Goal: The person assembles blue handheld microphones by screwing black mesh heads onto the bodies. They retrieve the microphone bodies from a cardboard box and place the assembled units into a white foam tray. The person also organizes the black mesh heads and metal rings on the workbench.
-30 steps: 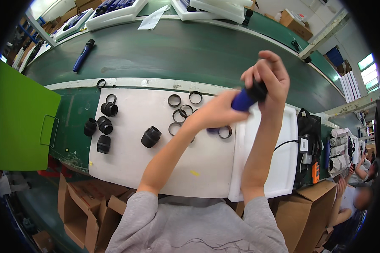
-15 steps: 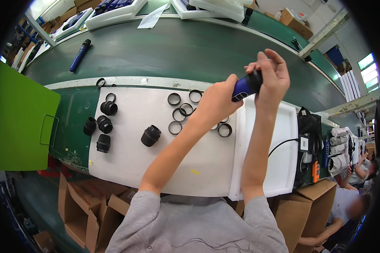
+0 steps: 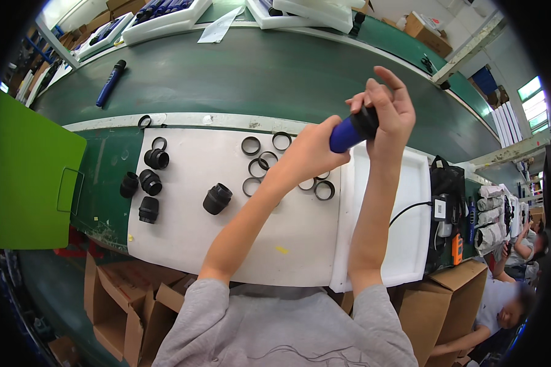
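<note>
My left hand (image 3: pixel 312 151) grips the blue body of a handheld microphone (image 3: pixel 345 135), held tilted above the bench. My right hand (image 3: pixel 390 116) is wrapped round its black end, with the forefinger raised. Under my left forearm lie several black rings (image 3: pixel 250 145) on the white work sheet (image 3: pixel 294 244), some overlapping. One black cylindrical part (image 3: pixel 217 199) stands alone near the sheet's middle. Several similar black parts (image 3: pixel 150 182) are grouped at the left.
A green conveyor belt (image 3: pixel 226 73) runs behind the bench, carrying another blue microphone (image 3: pixel 111 83). White foam trays (image 3: pixel 171 23) stand beyond. Right of the sheet lies a white tray (image 3: pixel 404 226). A green panel (image 3: pixel 30 177) rises at left; open cardboard boxes (image 3: pixel 450 300) sit below. A person works at far right.
The held microphone has turned, so its white marking no longer shows. My right forefinger has lifted and straightened somewhat. The microphone on the belt has shifted slightly left and nearer.
</note>
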`<state>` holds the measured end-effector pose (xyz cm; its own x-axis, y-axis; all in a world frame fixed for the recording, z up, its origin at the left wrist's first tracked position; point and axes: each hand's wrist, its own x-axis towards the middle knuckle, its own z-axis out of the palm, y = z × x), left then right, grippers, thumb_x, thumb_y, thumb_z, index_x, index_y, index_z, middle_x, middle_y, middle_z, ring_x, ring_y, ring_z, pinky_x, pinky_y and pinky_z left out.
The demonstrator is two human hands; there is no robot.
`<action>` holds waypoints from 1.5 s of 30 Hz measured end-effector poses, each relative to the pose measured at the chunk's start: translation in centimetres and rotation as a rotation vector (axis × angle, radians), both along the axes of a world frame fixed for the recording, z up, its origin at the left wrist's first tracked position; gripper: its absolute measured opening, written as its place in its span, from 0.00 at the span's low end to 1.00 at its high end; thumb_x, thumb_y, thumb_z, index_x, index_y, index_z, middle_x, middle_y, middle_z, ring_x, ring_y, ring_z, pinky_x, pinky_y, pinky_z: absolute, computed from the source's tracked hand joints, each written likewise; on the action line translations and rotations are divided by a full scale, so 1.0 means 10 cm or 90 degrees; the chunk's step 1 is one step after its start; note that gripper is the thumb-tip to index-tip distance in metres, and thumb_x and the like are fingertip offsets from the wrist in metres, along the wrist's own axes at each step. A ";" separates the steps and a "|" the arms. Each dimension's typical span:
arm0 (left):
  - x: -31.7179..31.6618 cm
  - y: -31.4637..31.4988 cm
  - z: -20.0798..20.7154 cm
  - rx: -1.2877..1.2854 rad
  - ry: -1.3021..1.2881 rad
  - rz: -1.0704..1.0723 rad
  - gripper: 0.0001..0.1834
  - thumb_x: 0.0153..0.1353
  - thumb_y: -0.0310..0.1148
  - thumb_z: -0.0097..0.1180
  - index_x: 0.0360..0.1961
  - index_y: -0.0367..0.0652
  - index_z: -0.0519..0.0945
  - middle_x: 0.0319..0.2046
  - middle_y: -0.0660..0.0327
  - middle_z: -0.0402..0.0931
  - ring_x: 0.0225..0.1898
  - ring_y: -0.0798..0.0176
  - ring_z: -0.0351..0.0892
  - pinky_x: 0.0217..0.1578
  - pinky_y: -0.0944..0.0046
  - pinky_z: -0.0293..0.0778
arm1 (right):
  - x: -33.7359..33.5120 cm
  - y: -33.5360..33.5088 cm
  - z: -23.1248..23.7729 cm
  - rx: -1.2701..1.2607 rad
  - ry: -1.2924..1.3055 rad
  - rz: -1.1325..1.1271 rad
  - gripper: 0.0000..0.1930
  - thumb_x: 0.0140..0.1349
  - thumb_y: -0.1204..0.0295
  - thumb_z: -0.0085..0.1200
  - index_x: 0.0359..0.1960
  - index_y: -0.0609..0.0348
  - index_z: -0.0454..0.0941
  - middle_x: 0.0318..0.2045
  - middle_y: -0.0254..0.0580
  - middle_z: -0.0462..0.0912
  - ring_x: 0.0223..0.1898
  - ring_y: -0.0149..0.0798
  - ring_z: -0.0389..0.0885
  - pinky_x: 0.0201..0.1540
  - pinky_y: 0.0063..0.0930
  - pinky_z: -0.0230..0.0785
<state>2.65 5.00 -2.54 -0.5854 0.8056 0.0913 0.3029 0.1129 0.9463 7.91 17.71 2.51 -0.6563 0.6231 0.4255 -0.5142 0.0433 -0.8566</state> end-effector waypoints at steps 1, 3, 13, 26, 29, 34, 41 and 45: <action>-0.01 -0.01 -0.01 -0.006 0.010 0.027 0.19 0.52 0.33 0.66 0.42 0.36 0.75 0.27 0.53 0.79 0.28 0.59 0.80 0.34 0.58 0.75 | 0.00 0.02 0.01 0.000 0.018 0.049 0.20 0.62 0.77 0.59 0.56 0.72 0.74 0.20 0.33 0.74 0.24 0.34 0.81 0.39 0.38 0.80; -0.02 -0.03 0.01 0.011 -0.005 -0.031 0.20 0.52 0.36 0.68 0.41 0.37 0.75 0.27 0.57 0.80 0.29 0.61 0.81 0.33 0.61 0.74 | 0.04 0.09 0.01 -0.003 0.051 0.147 0.21 0.62 0.78 0.58 0.57 0.71 0.74 0.20 0.33 0.74 0.24 0.35 0.81 0.39 0.38 0.80; 0.02 -0.02 0.15 -0.014 -0.320 -0.190 0.12 0.53 0.33 0.64 0.30 0.40 0.73 0.15 0.66 0.72 0.14 0.72 0.71 0.19 0.68 0.68 | 0.09 0.14 0.01 -0.016 0.038 0.187 0.19 0.63 0.74 0.56 0.55 0.70 0.76 0.19 0.32 0.72 0.20 0.34 0.79 0.35 0.37 0.80; -0.16 0.04 -0.09 0.130 -0.275 0.011 0.18 0.64 0.35 0.62 0.47 0.35 0.71 0.27 0.61 0.76 0.24 0.69 0.77 0.27 0.67 0.75 | -0.04 0.27 -0.17 0.211 -0.148 0.018 0.32 0.69 0.53 0.60 0.62 0.71 0.70 0.40 0.46 0.82 0.40 0.36 0.83 0.48 0.28 0.75; -0.26 -0.04 -0.06 0.192 -0.296 0.062 0.25 0.72 0.42 0.52 0.59 0.32 0.68 0.38 0.54 0.77 0.33 0.65 0.81 0.40 0.64 0.79 | -0.03 0.25 -0.19 0.177 -0.372 0.159 0.35 0.68 0.48 0.59 0.61 0.71 0.71 0.39 0.47 0.82 0.40 0.37 0.83 0.45 0.29 0.76; -0.45 -0.04 -0.24 0.246 -0.362 0.108 0.34 0.72 0.53 0.47 0.61 0.28 0.69 0.47 0.52 0.75 0.50 0.60 0.77 0.53 0.58 0.73 | -0.17 0.09 -0.37 0.233 -0.467 0.235 0.34 0.62 0.44 0.62 0.45 0.71 0.74 0.32 0.46 0.82 0.28 0.33 0.83 0.27 0.25 0.76; -0.33 -0.22 -0.05 0.028 0.201 0.314 0.24 0.70 0.44 0.55 0.55 0.33 0.79 0.51 0.47 0.75 0.53 0.53 0.76 0.49 0.57 0.75 | -0.39 0.03 -0.54 0.049 -0.505 0.133 0.30 0.60 0.56 0.63 0.49 0.77 0.75 0.26 0.44 0.81 0.19 0.28 0.80 0.16 0.21 0.67; -0.26 -0.48 0.25 0.053 0.171 0.299 0.20 0.68 0.40 0.57 0.51 0.34 0.82 0.49 0.49 0.78 0.51 0.54 0.78 0.44 0.59 0.76 | -0.48 0.26 -0.94 0.263 -0.590 -0.074 0.36 0.57 0.46 0.63 0.49 0.76 0.79 0.32 0.52 0.86 0.30 0.38 0.86 0.31 0.30 0.77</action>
<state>0.00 0.22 -0.05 -0.8276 0.4469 0.3396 0.4703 0.2219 0.8541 3.13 20.34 -6.90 -0.7814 0.6236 -0.0228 0.3695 0.4329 -0.8222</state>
